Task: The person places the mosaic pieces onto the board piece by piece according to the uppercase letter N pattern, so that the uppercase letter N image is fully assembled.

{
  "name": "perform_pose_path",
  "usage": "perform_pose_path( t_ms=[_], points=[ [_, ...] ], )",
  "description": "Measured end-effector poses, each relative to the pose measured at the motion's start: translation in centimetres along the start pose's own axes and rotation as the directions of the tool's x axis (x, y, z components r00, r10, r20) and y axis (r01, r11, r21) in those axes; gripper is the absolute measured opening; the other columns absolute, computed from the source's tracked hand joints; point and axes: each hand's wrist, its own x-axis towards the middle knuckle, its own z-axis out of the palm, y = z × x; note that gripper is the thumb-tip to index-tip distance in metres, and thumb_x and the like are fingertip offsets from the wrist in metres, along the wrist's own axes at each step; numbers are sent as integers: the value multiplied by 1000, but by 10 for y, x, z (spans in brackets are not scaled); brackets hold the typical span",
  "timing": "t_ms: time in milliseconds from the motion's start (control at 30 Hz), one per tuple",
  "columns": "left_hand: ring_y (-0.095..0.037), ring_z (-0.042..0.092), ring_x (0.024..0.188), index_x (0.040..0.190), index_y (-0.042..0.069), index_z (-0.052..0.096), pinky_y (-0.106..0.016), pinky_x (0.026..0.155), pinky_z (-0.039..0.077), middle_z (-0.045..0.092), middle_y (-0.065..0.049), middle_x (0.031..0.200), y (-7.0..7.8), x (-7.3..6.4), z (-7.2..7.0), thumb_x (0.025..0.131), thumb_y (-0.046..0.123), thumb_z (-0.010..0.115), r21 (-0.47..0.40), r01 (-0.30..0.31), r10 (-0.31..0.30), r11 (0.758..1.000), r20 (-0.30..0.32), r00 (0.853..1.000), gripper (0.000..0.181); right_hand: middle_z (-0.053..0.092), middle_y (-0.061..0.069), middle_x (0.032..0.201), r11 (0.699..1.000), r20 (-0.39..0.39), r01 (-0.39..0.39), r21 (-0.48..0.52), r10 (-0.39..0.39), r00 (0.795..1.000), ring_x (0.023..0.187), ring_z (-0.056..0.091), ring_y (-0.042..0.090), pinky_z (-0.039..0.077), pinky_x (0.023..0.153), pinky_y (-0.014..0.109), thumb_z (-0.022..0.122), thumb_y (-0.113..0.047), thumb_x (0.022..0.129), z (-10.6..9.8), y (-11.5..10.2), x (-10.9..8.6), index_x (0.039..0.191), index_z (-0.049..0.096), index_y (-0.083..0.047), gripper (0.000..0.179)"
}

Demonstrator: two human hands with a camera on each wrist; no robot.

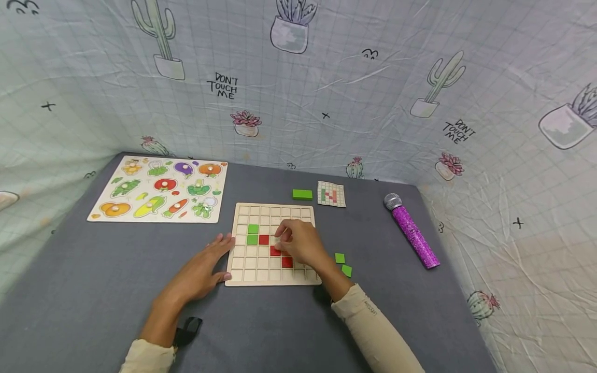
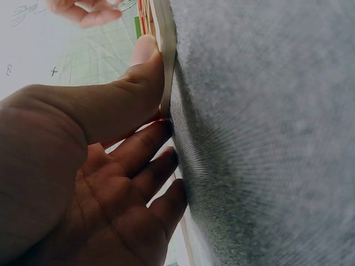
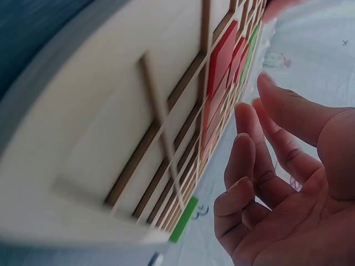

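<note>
A square wooden grid board lies on the table, with two green tiles and several red tiles set in its cells. My left hand rests at the board's left edge. Its thumb touches the rim while the other fingers reach along the side. Above the board's right half, my right hand has bent fingers close to the thumb. In the right wrist view a small gap shows between thumb and fingertips, and no tile appears there. This hand partly covers some red tiles.
Two loose green tiles lie right of the board. Behind it are a green block and a small pattern card. A vegetable puzzle board lies back left; a glittery purple microphone lies right. Printed cloth walls the table's back and sides.
</note>
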Motion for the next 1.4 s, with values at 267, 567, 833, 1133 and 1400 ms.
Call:
perform_pose_path(
  t_ms=[267,567,833,1133,1400],
  points=[
    [-47,30,160,160,-1,43,-68,126,27,37,-21,171,-1,0,-1,88,5,83,-14,-8,8,1000,-5,1000,83,70,1,84,999,-21,-26,39,27,999,70,60,14,49,61,28,89,-10,86,-16,20,-12,98,76,-12,18],
    [-47,30,160,160,-1,43,-68,127,27,37,-22,170,-1,1,-1,88,5,83,-8,-10,10,1000,0,1000,83,70,0,79,998,-67,-43,50,46,997,66,56,12,47,61,26,90,-7,83,-28,42,-25,97,78,-12,19],
    [-47,30,160,161,-1,42,-68,126,27,37,-22,171,-1,1,-1,89,5,83,-6,-5,5,1000,2,1000,83,70,2,83,994,-74,-70,78,76,994,69,58,12,48,63,26,90,-4,83,-41,59,-40,102,78,-9,22],
    [-47,30,159,160,-2,43,-68,126,29,37,-22,170,-2,2,-1,88,4,83,-4,-15,15,1000,0,1000,83,75,6,95,993,-91,-113,39,116,989,75,62,14,51,70,27,92,-8,81,-54,78,-52,104,79,-12,27],
    [-48,31,159,160,-2,43,-68,125,29,38,-23,170,-2,1,-1,88,5,83,-3,-17,17,1000,3,1000,83,77,4,94,992,-78,-121,-21,119,990,73,62,11,50,69,27,95,-7,76,-57,93,-57,103,81,-14,31]
  ],
)
